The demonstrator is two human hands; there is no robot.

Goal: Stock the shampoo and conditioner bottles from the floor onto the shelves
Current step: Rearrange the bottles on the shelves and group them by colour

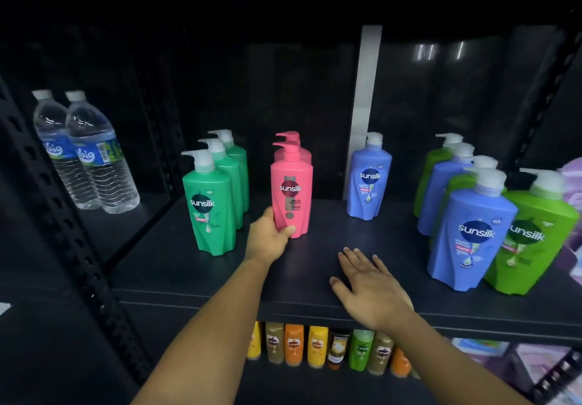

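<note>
Pink bottle (291,193) upright | left hand (267,237) grips base | right hand (371,288) flat, apart

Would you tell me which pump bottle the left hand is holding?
The front pink bottle, gripped at its base by the left hand; the others stand untouched.

Shelf before you: dark board (195,278), all bottles standing upright.
Your left: three green bottles (209,212), filed front to back.
Middle: front pink bottle (291,190), second pink bottle (307,152) close behind it.
Right of middle: single blue bottle (368,184), standing apart.
Your far right: cluster of blue and lime bottles (469,231), crowded together.
</note>
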